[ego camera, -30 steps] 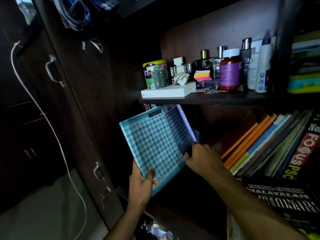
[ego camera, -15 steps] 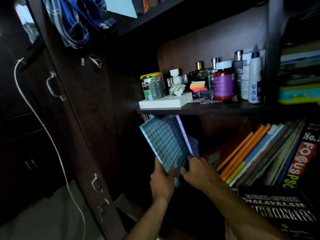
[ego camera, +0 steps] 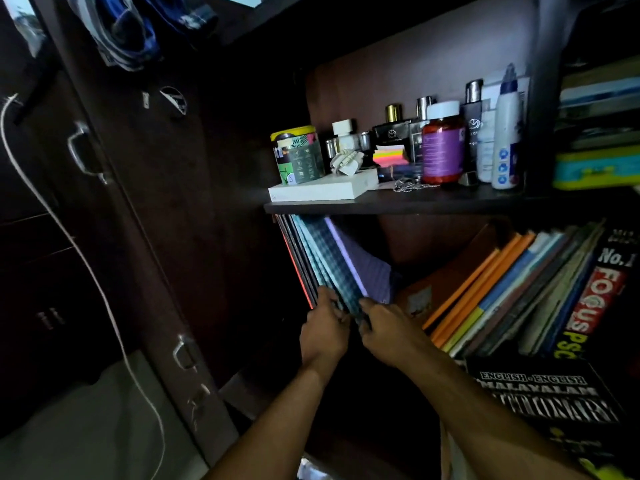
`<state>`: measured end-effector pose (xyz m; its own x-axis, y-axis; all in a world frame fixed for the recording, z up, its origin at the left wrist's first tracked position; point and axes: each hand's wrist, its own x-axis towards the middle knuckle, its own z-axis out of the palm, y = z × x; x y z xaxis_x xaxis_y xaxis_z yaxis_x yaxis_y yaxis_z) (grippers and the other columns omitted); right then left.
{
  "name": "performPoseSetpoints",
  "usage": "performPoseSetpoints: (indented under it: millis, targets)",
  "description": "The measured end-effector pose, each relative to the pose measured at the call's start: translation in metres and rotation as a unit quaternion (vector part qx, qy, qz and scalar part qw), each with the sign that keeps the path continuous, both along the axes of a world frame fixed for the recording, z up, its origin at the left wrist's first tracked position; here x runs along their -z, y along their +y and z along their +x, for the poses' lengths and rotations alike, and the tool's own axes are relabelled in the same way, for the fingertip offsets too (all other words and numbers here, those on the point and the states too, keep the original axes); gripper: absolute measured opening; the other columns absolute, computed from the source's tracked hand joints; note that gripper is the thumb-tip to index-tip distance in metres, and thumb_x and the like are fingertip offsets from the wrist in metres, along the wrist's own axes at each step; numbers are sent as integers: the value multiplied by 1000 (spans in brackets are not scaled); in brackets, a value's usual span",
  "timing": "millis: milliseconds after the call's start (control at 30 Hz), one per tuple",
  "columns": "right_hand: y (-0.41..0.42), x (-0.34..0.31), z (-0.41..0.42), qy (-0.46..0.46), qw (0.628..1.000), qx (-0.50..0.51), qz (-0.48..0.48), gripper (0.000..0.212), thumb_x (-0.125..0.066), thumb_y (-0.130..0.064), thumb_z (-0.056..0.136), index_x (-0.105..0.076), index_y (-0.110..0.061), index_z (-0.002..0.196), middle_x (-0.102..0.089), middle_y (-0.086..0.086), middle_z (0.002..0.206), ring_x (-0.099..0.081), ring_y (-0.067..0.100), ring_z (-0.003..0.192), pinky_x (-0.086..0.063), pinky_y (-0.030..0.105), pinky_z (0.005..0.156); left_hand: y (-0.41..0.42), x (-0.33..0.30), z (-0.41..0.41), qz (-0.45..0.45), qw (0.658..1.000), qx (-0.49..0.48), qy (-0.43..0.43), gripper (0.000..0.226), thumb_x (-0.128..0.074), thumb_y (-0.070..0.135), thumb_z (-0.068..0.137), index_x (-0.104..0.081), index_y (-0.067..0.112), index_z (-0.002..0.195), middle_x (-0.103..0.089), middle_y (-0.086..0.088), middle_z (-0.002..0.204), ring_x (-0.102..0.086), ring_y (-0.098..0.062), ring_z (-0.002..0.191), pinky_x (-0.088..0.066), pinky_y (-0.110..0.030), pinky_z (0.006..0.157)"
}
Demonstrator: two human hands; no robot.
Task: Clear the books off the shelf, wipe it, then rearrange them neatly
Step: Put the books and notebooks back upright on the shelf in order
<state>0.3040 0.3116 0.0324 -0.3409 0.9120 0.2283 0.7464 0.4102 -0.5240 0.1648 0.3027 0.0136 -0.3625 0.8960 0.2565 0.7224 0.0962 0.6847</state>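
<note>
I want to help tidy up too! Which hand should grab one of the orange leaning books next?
Probably the right hand. It sits just beside the orange books, while the left hand is farther away, on the other side of the checked book that both hands hold at its bottom edge.

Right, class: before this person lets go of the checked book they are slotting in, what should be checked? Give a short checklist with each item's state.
1. Left hand has a grip on the teal checked notebook: ok.
2. Right hand steadies its lower edge: ok.
3. Notebook upright: not ok, it tilts left.
4. Leaning orange-spined books stand neatly: not ok.
5. Lower shelf wiped: cannot tell, too dark.
</note>
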Motion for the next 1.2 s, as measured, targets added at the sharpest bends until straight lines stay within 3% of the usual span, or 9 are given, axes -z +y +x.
performPoseSetpoints:
  millis: [133, 300, 400, 533, 667, 767, 900, 1033, 1200]
  targets:
    - [5, 4, -2, 9, 1000, -20, 1, 37, -48, -18, 95, -55, -18, 132, -66, 14, 121, -61, 33, 115, -48, 37, 88, 6, 1, 1, -4, 998, -25, 50, 28, -62, 41, 88, -39, 32, 103, -69, -3, 98, -67, -33, 92, -49, -36, 76]
    - [6, 14, -2, 5, 986, -161, -48, 63, -44, -1, 93, -39, -18, 154, -36, 6, 160, -34, 20, 147, -31, 34, 119, -6, 23, -11, 38, 999, 32, -17, 16, -58, 36, 90, -51, 35, 105, -70, 5, 94, -70, -22, 93, -56, -42, 83]
    - [9, 17, 0, 44, 981, -189, -2, 52, -43, 8, 82, -61, -12, 126, -55, 9, 135, -50, 23, 129, -40, 41, 111, -28, 37, -9, 45, 990, 131, -35, 30, -59, 36, 84, -51, 36, 113, -70, 10, 105, -68, -15, 102, -56, -42, 88]
    - [5, 0, 1, 93, 986, -130, 44, 26, -50, 4, 82, -65, -14, 94, -66, 5, 102, -61, 20, 99, -49, 36, 91, -43, 37, -2, 33, 981, 190, -25, 59, -62, 55, 78, -45, 37, 131, -67, 7, 118, -63, -17, 110, -52, -38, 91]
    - [-7, -14, 2, 41, 993, -94, 63, 8, -59, -14, 84, -67, -16, 87, -72, 4, 94, -66, 23, 93, -52, 36, 82, -32, 31, 6, 15, 974, 193, 121, 78, -50, 63, 71, -61, 14, 130, -65, -10, 123, -58, -32, 114, -45, -41, 98]
    - [-10, -46, 5, -54, 993, -95, 41, 9, -58, -21, 86, -59, -20, 77, -72, 7, 101, -65, 30, 102, -47, 35, 88, -26, 36, 7, -12, 973, 175, 152, 77, -44, 78, 81, -58, 24, 135, -64, -9, 130, -56, -31, 119, -45, -43, 103]
    - [-51, -111, 19, -59, 991, -97, 67, 10, -59, -19, 89, -69, -18, 87, -74, 7, 98, -68, 26, 99, -48, 32, 85, -33, 32, 1, 0, 975, 173, 137, 73, -39, 86, 80, -68, 26, 110, -68, -4, 113, -62, -28, 109, -50, -42, 95]
    - [-127, -92, 107, -58, 996, 11, 69, 26, -57, -45, 87, -65, -20, 92, -71, 2, 93, -67, 25, 91, -53, 37, 78, -49, 23, 10, 26, 973, 181, 138, 63, -42, 77, 77, -67, 26, 103, -68, -1, 109, -63, -25, 107, -51, -39, 92]
    - [-207, 4, 209, -106, 971, 207, -60, 88, -43, -88, 63, -50, -35, 133, -47, 0, 131, -51, 30, 125, -46, 47, 102, -60, 14, 18, 32, 960, 215, 176, 66, -37, 78, 76, -66, 28, 110, -67, 2, 112, -64, -24, 108, -52, -37, 89]
